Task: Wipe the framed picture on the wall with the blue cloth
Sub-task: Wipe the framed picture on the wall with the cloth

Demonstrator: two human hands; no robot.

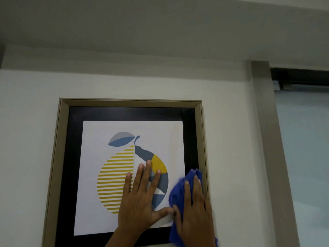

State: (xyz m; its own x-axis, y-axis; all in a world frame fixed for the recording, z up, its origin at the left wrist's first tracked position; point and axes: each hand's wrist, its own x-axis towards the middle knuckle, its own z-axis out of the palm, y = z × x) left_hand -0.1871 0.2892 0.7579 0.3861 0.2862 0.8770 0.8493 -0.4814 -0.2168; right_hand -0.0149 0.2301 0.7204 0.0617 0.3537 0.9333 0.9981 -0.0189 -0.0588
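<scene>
1. White wall (30,122) across the left and centre of the frame, under a grey ceiling band at the top.
2. Framed picture (128,103) hung at centre, reaching to the bottom edge: beige frame, black mat, white print of a striped yellow and blue fruit.
3. Left hand (138,202) laid flat on the print, lower centre, fingers (146,168) spread apart.
4. Right hand (195,216) at lower right of the picture, pressing the blue cloth (178,191) against its right edge, fingers together and flat over the cloth.
5. Door frame (263,122) and pale glass panel (306,139) at far right.
</scene>
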